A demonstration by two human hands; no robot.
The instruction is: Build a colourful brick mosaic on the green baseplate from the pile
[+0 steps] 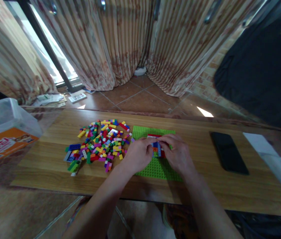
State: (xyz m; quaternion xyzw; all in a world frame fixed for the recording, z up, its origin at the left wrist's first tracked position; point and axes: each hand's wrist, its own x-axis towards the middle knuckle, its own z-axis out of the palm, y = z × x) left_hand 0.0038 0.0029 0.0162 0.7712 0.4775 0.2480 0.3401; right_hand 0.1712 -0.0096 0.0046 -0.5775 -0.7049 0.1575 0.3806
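Striped curtains with a reddish print (125, 43) hang beyond a long wood-grain surface (195, 132) as a person's bare left hand (140, 151) and right hand (177, 154) meet, fingertips close together, at a small assembly of red, white, blue and orange plastic bricks (155, 150). Whether either grip is clasped on a brick cannot be told, as the fingers hide the point of contact. The assembly sits between the hands, over a bright green studded plastic baseplate (145, 171). Just left of the baseplate spreads a loose heap of small multicoloured plastic bricks (103, 142). Well to the right lies a black rectangular phone (229, 152), with white paper sheets (260, 144) beyond it at the right. At the far left stands a clear plastic box with an orange label (26, 116).
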